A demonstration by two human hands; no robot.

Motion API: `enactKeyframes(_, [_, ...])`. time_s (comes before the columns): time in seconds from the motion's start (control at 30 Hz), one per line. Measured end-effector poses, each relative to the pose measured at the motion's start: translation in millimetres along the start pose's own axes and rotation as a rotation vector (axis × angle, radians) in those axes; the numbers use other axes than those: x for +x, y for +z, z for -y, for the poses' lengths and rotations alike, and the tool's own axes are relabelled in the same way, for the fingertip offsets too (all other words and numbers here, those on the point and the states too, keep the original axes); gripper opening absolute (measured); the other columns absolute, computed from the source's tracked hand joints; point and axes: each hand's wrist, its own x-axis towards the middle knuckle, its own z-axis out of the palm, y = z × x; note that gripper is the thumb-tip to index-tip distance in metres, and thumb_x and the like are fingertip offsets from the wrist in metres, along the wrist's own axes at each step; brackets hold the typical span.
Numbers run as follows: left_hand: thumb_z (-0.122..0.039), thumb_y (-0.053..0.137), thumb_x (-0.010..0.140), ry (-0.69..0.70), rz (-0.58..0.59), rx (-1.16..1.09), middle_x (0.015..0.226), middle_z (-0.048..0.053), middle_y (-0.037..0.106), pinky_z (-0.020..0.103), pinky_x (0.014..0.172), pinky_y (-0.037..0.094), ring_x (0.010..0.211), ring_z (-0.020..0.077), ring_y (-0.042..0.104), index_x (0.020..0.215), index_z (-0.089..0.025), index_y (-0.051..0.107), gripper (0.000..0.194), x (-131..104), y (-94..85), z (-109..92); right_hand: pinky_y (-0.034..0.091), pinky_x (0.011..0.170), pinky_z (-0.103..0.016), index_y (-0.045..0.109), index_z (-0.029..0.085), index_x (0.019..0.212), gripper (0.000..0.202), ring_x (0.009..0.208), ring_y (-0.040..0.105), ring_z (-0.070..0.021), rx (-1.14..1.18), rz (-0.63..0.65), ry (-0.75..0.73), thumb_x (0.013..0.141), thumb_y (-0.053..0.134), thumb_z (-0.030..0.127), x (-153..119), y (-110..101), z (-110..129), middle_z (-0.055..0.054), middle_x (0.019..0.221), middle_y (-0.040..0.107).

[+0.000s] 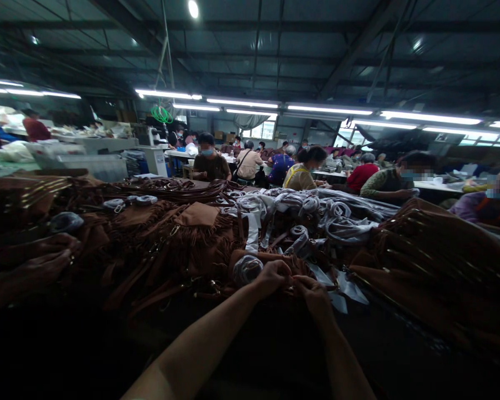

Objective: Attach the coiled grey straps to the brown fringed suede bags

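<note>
My left hand (274, 276) and my right hand (311, 290) meet at the near edge of the table, fingertips pinched close together. Whatever sits between them is too small and dark to name. Just left of my left hand lies a coiled strap in clear wrapping (247, 270). Behind my hands is a brown bag (244, 256), partly covered by them. Strips of pale wrapping (352, 288) stick out to the right of my right hand.
Brown fringed bags (198, 216) spread to the left, and wrapped straps (337, 216) heap up behind. A tall stack of brown bags (437, 261) stands at right. A co-worker's hands (45, 258) are at far left. Several people sit beyond the table.
</note>
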Motion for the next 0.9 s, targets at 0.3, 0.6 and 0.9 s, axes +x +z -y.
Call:
enactKeyframes(0.3, [-0.038,0.087,0.043,-0.084,0.048,-0.087,0.058,-0.003,0.058,0.020,0.050,0.039,0.049,0.0076,0.051,0.072,-0.010,0.058,0.050,-5,1.9,-9,0.050,0.069,-0.031,0.075,0.018,0.092,0.034,0.078,0.066,-0.0233,-0.071,-0.056,-0.078,0.074,0.063,0.044,-8,2,7,-0.007,0.084,0.073])
enactKeyframes(0.6, [-0.038,0.087,0.040,-0.163,0.094,-0.095,0.056,-0.002,0.059,0.022,0.048,0.041,0.046,0.0095,0.053,0.071,-0.010,0.057,0.052,-6,-4.4,-9,0.048,0.074,-0.031,0.075,0.022,0.091,0.025,0.082,0.064,-0.0213,-0.205,-0.017,-0.273,0.080,0.057,0.035,-18,2,11,-0.006,0.088,0.071])
enactKeyframes(0.9, [-0.030,0.072,0.067,-0.086,-0.015,0.383,0.061,0.000,0.061,0.023,0.053,0.040,0.054,0.0112,0.054,0.078,-0.011,0.062,0.024,-15,4.4,-31,0.049,0.080,-0.036,0.073,0.021,0.091,0.027,0.088,0.065,-0.0248,-0.200,-0.037,-0.221,0.079,0.058,0.039,-15,4,9,-0.008,0.094,0.072])
